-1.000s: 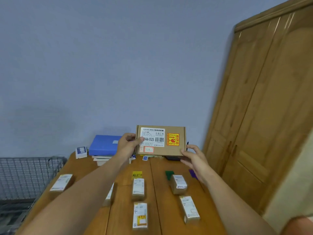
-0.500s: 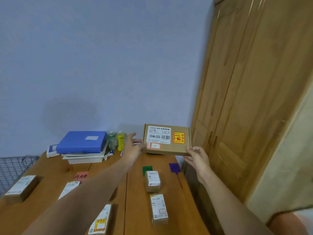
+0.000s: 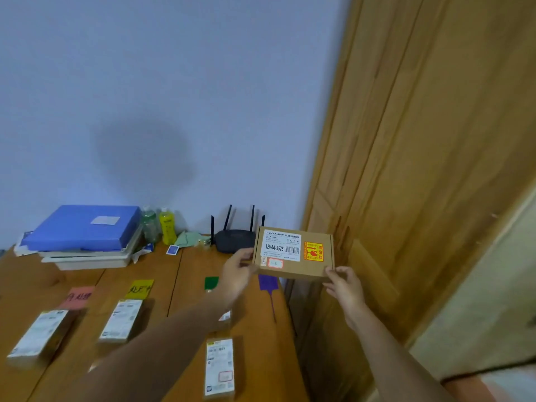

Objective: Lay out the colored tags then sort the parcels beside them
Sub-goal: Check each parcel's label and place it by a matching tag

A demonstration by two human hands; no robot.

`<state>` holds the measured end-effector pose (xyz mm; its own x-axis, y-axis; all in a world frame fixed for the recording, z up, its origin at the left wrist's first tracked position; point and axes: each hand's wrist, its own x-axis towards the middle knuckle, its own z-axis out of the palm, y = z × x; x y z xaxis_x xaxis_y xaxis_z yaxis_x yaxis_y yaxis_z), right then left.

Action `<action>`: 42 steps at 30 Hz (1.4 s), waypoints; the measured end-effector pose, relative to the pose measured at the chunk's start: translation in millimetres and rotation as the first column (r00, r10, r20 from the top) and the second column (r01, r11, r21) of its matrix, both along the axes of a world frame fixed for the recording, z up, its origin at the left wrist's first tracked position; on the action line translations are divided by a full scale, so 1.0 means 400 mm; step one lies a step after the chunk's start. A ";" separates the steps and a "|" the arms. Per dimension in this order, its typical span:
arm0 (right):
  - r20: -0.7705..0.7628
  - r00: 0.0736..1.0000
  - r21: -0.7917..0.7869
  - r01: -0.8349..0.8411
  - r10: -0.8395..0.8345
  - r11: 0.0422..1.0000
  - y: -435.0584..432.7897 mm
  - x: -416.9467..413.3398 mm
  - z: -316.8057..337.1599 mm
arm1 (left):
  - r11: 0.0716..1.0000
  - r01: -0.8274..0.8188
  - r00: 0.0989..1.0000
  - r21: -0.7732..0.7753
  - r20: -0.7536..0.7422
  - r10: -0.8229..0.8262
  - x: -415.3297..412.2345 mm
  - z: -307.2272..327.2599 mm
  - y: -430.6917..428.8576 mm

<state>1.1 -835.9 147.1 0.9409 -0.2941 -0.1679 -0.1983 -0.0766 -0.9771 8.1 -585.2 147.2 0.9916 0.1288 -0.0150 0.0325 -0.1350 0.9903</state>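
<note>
**Both hands hold a cardboard parcel above the table's far right corner**

Head view: a flat cardboard parcel (image 3: 293, 252) sits right of the frame's centre, raised off the wooden table (image 3: 191, 265) and tipped so its labelled face shows: a white label with a barcode, a small red-edged sticker at its lower left and a yellow and red sticker on the right. The left hand (image 3: 236, 275) grips the parcel's lower left corner, fingers curled round the edge. The right hand (image 3: 343, 285) pinches the lower right corner from below. The parcel lies between the two hands and just above them.

Directly under the parcel, a purple tag (image 3: 267, 282) with a long thin tail lies near the table's right edge. To its left lie a green tag (image 3: 211, 282), a yellow tag (image 3: 139, 288) and a pink tag (image 3: 77, 297), in a row across the middle of the frame. A small parcel (image 3: 121, 320) lies just below the yellow tag, another (image 3: 39, 336) below the pink one, and a third (image 3: 219, 367) at lower centre, partly behind the left forearm.

At the back of the table stand a blue folder (image 3: 84, 227) on stacked white trays, two bottles (image 3: 167, 227) and a black router (image 3: 236, 240). A wooden wardrobe (image 3: 420, 169) fills the right of the frame.
</note>
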 end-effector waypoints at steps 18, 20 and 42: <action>-0.399 0.877 -0.112 -0.336 0.268 0.935 -0.081 0.362 -0.580 | 0.968 -0.215 0.804 0.133 -0.538 0.253 0.221 -0.609 -0.156; -0.425 0.863 -0.107 -0.346 0.272 0.932 -0.082 0.382 -0.613 | 0.970 -0.216 0.792 0.115 -0.560 0.243 0.226 -0.635 -0.165; -0.276 0.834 -0.656 -0.526 0.477 0.540 -0.047 0.512 -0.161 | 0.783 -0.043 0.945 0.620 -0.228 0.233 0.392 -0.204 -0.147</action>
